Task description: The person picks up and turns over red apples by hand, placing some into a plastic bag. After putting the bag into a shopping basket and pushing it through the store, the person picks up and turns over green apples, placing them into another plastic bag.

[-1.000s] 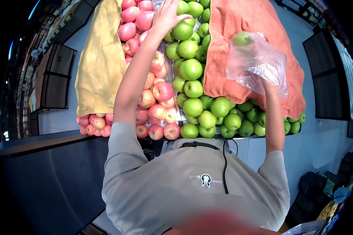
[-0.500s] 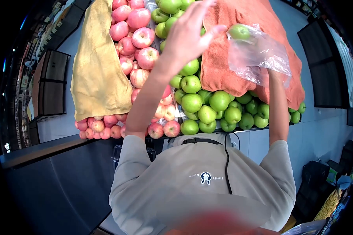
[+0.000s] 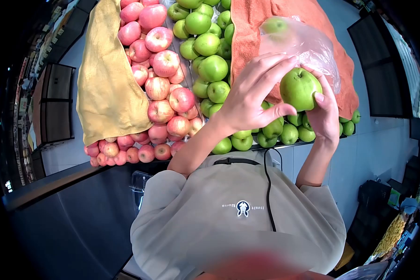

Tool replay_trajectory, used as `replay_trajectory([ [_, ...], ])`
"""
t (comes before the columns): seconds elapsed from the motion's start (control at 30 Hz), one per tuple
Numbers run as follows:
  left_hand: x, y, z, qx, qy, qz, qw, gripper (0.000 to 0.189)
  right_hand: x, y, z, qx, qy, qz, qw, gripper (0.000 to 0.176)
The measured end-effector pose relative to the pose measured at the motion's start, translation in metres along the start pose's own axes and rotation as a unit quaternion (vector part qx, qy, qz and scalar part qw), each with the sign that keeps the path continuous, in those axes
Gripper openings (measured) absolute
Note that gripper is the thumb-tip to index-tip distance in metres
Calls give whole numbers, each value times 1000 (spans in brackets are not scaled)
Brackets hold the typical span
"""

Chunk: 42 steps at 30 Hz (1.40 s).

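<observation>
My right hand (image 3: 325,105) is wrapped round a green apple (image 3: 301,89), thumb on its near side, and holds it up over the front of the green apple pile (image 3: 213,68). Close at the left of that apple is my left hand (image 3: 259,91), its fingers and thumb spread apart, fingertips right by the apple's upper edge. Just beyond both hands, a clear plastic bag (image 3: 308,44) lies on an orange cloth (image 3: 245,32). Another green apple (image 3: 275,24) shows through the far end of the bag.
Red apples (image 3: 165,63) fill the left of the display, partly covered by a yellow cloth (image 3: 109,79). A dark counter (image 3: 70,224) stands at the lower left. Dark shelving (image 3: 380,65) is across the floor at right, and a black crate (image 3: 374,198) sits lower right.
My right hand has come out of the plastic bag and back toward me, now with a green apple in it. My left hand has moved right and nearer, from over the pile to beside that apple.
</observation>
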<state>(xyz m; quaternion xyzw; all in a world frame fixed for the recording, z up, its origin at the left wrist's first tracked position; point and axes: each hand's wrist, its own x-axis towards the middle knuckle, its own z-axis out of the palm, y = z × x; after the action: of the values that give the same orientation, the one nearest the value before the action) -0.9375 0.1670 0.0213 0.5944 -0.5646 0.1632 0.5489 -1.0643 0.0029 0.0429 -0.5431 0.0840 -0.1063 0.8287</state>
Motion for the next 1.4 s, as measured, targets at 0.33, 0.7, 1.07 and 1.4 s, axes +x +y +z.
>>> replay_trajectory([
  [0.33,-63,15,1,-27,42,-116,992,99,-20,67,68,232,10,18,973,68],
  [0.7,-67,15,-22,81,103,-94,987,89,-17,53,50,-136,-159,-68,976,78],
  [1.07,-76,25,-25,-13,60,-176,982,106,-9,97,50,89,-129,-15,988,82],
  [1.4,-76,33,-34,-146,101,-269,947,82,-11,98,54,44,-134,19,990,77],
])
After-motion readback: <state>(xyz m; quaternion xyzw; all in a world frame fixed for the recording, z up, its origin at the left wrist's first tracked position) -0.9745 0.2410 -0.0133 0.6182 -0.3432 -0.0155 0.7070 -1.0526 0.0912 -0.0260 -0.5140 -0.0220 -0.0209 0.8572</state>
